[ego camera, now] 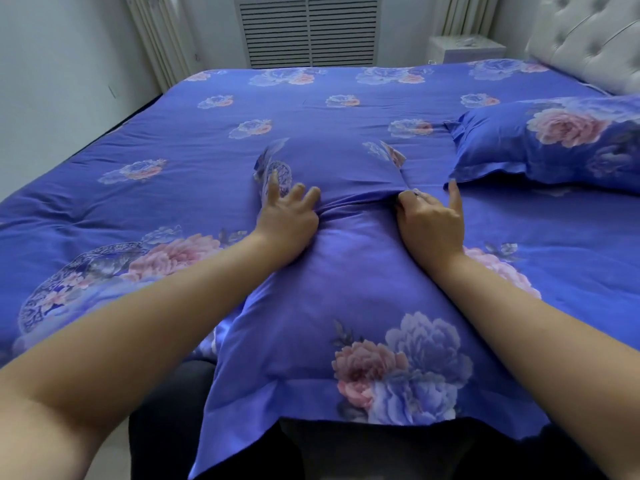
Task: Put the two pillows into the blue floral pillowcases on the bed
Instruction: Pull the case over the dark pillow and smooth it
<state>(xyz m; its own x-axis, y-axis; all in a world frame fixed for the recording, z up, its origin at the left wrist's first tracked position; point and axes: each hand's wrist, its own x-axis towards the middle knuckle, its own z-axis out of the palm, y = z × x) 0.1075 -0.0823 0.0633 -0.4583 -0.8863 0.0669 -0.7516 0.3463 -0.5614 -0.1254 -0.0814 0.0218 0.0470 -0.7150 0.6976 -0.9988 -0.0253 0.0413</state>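
Pillowcase fabric bunches under both my hands near the centre of the frame. My left hand [289, 216] has its fingers curled into a gathered fold of the blue floral pillowcase [349, 306], so that grip is closed on cloth. My right hand [431, 223] pinches the same bunched edge on the other side, thumb and forefingers tight on the fabric, with the little finger sticking up free. The pillowcase runs from that gathered line down toward the bottom of the frame, its lower hem hanging past the bed's edge over my dark-clad legs [363, 452]. It looks plump between my forearms, so a pillow fills it, though the pillow itself is hidden by the cloth. Beyond my hands, the far end of the case bulges upward, with corner flaps at either side.

At the right of the frame lies the second pillow [554, 143], already in its matching floral case, resting flat on the bed [138, 140] near the tufted white headboard [588, 32]. Matching blue floral bedding covers the bed. A slatted radiator cover [308, 29] stands at the top centre, and a white nightstand [465, 48] sits beside the headboard.
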